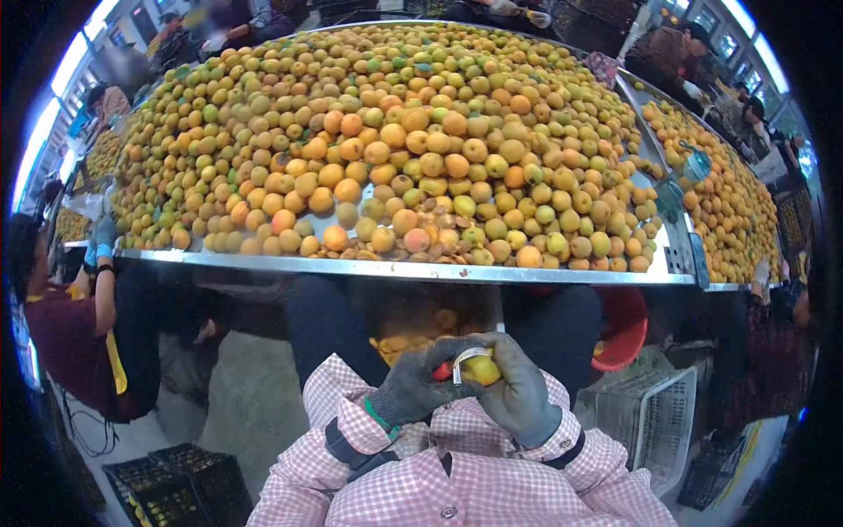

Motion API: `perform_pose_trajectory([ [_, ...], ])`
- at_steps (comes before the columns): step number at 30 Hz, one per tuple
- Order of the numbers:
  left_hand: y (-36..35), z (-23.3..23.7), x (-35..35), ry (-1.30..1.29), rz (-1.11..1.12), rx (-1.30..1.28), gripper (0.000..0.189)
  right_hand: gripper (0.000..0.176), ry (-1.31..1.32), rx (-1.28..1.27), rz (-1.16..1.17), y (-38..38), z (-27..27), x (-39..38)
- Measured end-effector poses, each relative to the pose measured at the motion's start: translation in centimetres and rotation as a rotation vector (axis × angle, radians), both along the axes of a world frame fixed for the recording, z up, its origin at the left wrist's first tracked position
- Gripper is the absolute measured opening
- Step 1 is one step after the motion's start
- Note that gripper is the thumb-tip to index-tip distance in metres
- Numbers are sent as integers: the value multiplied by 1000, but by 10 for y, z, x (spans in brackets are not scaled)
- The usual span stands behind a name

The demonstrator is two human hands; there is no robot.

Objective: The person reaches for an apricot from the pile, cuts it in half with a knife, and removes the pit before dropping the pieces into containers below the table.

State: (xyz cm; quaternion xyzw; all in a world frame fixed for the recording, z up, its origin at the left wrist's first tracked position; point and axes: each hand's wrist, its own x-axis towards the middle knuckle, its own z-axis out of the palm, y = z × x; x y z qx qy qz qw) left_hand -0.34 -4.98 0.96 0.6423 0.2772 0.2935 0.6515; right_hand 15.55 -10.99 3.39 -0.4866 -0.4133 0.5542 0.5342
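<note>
Both hands wear dark grey gloves and meet in front of the checked shirt, below the table's metal edge [404, 266]. My left hand [413, 384] is closed around a red-handled tool [443, 371] with a curved metal part, which lies against a yellow-green fruit [481, 370]. The fingers of my right hand [518, 395] are wrapped round that fruit. Beyond the edge, a large heap of yellow and orange fruits [421, 149] covers the table. Flattened orange pieces [369, 255] lie along its near edge.
Beside my right leg are a red basin [625, 329] and a grey plastic crate [663, 422]. Black crates [180, 483] stand at the lower left. Co-workers sit at the left [79, 325] and right [773, 342]. A clear container [694, 167] with a green rim rests on the table's right divider.
</note>
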Motion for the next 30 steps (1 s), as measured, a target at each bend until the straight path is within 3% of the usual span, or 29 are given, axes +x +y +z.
perform_pose_trajectory([
  [1,2,1,5,15,-42,22,53,22,-559,151,-25,0,2,4],
  [4,7,5,27,-17,11,209,53,19,-816,227,-93,1,9,18],
  [5,6,18,30,52,59,169,52,32,-37,52,-321,-2,-24,14],
  [6,8,14,34,39,33,172,52,32,-47,56,-348,0,-21,25],
  [8,10,0,37,-18,161,109,54,49,691,-233,-451,8,-11,55],
  [9,10,2,37,5,142,37,57,59,684,-245,-492,10,-12,66],
  [12,15,9,41,195,142,133,54,54,855,-294,-660,16,-7,83],
  [13,16,5,42,183,143,51,54,54,861,-290,-667,16,-8,85],
  [16,19,3,46,214,118,33,54,59,480,-95,-674,15,-14,84],
  [17,20,3,48,221,118,32,54,59,486,-99,-674,15,-14,84],
  [19,22,2,53,201,106,-36,56,71,-902,194,-741,17,-10,81],
  [20,23,-2,53,210,112,-41,56,71,-893,190,-733,18,-11,82],
  [22,26,-9,54,158,86,25,57,76,-1211,196,-679,20,-10,91],
  [23,26,-7,54,167,91,22,57,69,-1301,180,-599,20,-9,97],
  [24,27,-3,55,192,67,74,57,69,-1294,180,-593,18,-16,106],
  [26,30,2,55,227,54,125,58,63,-524,-124,-315,19,-35,119],
  [27,30,2,53,228,63,183,56,52,-105,-277,-224,18,-23,112],
  [30,31,4,50,319,48,218,50,41,92,-256,-15,16,-5,74],
])
